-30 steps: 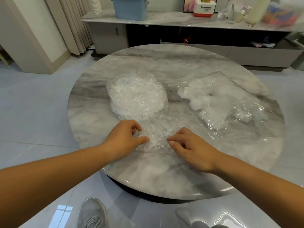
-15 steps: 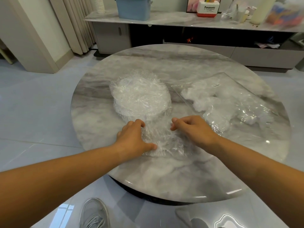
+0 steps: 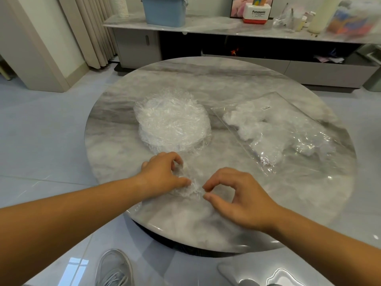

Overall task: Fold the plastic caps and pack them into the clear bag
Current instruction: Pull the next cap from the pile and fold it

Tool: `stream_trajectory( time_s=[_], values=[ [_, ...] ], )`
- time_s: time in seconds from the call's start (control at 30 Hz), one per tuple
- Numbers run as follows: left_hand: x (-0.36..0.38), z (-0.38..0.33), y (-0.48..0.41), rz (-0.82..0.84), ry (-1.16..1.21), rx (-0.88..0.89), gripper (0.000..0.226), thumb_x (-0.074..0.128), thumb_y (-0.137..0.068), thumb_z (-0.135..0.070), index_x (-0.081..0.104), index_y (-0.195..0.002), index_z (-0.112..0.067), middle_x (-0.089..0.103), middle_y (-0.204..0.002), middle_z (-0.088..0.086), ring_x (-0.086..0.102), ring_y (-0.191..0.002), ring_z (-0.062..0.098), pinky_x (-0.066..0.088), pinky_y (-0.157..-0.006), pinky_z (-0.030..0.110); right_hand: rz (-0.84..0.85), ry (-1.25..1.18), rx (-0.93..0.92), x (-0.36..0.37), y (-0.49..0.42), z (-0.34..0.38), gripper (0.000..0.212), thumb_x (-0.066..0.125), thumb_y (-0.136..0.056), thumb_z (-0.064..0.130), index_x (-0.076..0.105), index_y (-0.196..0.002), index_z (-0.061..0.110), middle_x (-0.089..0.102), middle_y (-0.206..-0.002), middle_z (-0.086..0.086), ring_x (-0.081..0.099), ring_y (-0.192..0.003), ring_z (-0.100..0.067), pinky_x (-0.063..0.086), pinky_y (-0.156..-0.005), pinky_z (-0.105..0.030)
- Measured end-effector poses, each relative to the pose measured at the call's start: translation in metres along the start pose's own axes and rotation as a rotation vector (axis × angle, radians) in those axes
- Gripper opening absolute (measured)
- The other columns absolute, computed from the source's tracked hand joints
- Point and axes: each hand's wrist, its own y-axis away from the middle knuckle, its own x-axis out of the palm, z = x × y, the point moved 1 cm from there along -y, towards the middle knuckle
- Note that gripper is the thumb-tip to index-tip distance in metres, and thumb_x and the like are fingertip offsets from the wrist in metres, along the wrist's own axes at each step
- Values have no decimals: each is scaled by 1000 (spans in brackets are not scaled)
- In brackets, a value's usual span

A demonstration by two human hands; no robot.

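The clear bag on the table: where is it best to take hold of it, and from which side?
Pinch the clear bag at its near left edge, coming from the left with the right hand. The bag lies flat on the table, the folded caps bulge in its middle, and that edge is bare film nearest that hand. Its mouth I cannot make out.

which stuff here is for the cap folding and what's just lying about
Job: crumpled clear plastic cap held by left hand and right hand; round stack of clear plastic caps; clear flat bag part-filled with caps.
Lying about: blue plastic bin; red-and-white Panasonic box; grey shoe.
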Motion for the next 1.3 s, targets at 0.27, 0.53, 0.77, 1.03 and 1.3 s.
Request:
stream_trajectory(
  time_s=[0.27, 0.53, 0.77, 1.03, 1.3],
  values=[
    [-34, -8, -1, 481, 44, -30, 96, 92, -49, -62, 51, -131, -35, 52, -120, -11, 53, -109, 5, 45, -98, 25, 190, 313, -296, 13, 20, -6, 25, 67, -91, 33, 73, -105, 13, 67, -102, 0, 63, -94, -19, 51, -83, -34],
    [-19, -17, 1, 214, -124, -64, 56, 75, -72, -68, 61, -95, -19, 62, -86, -6, 60, -79, 11, 46, -69, 26, 301, 413, -302, 14, 20, -5, 29, 58, -96, 39, 70, -109, 15, 64, -104, 0, 59, -96, -20, 48, -86, -36],
    [-17, 0, -3, 164, -75, -84, 43, 82, -77, -45, 53, -63, -17, 49, -53, -5, 45, -53, 10, 39, -54, 25, 286, 423, -299, 10, 21, -9, 27, 56, -98, 41, 70, -104, 19, 63, -101, 4, 59, -95, -18, 47, -85, -37],
    [-15, -5, 2, 146, 5, -64, 36, 82, -79, -38, 55, -70, -16, 56, -58, -2, 53, -53, 12, 48, -55, 29, 103, 425, -210, 8, 10, 1, 42, 54, -98, 45, 62, -131, 19, 56, -137, 2, 48, -128, -17, 35, -107, -33],
    [-7, -28, 18, 241, 624, -146, 24, 77, -88, -17, 54, -83, -9, 58, -64, 11, 58, -52, 16, 52, -51, 28, 372, 569, -112, 18, 16, -9, 56, 26, -102, 62, 49, -142, 30, 41, -149, 11, 32, -137, -12, 16, -114, -30]
  ],
)
